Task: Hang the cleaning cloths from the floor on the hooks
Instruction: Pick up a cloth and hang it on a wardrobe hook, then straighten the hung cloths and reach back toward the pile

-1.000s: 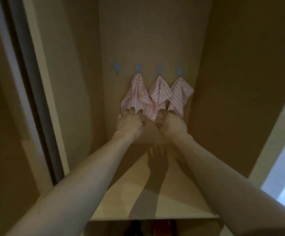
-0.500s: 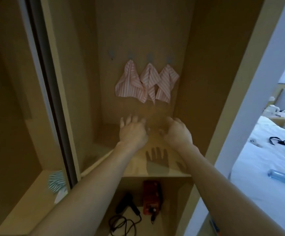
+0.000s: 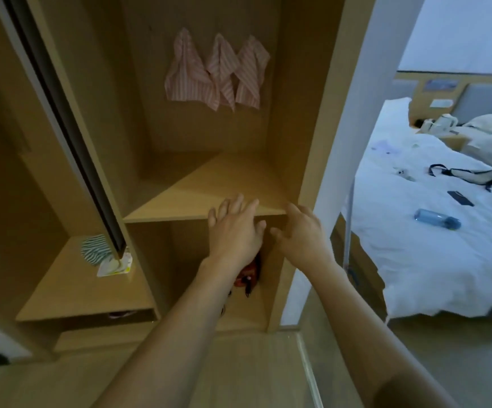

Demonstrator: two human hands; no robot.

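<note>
Three pink striped cleaning cloths hang side by side on the back wall of the wooden wardrobe: a left cloth [image 3: 186, 70], a middle cloth [image 3: 222, 70] and a right cloth [image 3: 252, 72]. The hooks above them are hidden or out of frame. My left hand [image 3: 234, 228] hovers in front of the shelf edge [image 3: 180, 215], fingers spread and holding nothing. My right hand [image 3: 303, 234] is beside it, fingers relaxed and empty. Both hands are well below the cloths and apart from them.
A dark sliding-door rail [image 3: 71, 128] runs along the left. A teal striped cloth [image 3: 94, 248] and a packet lie on the lower left shelf. A red object [image 3: 249, 273] sits under the shelf behind my left wrist. A white bed [image 3: 444, 225] with a bottle [image 3: 437, 222] is at right.
Both hands have let go of the hanging cloths and drawn back down to the shelf edge. The view has pulled away and tilted down, revealing the lower shelves and the bed.
</note>
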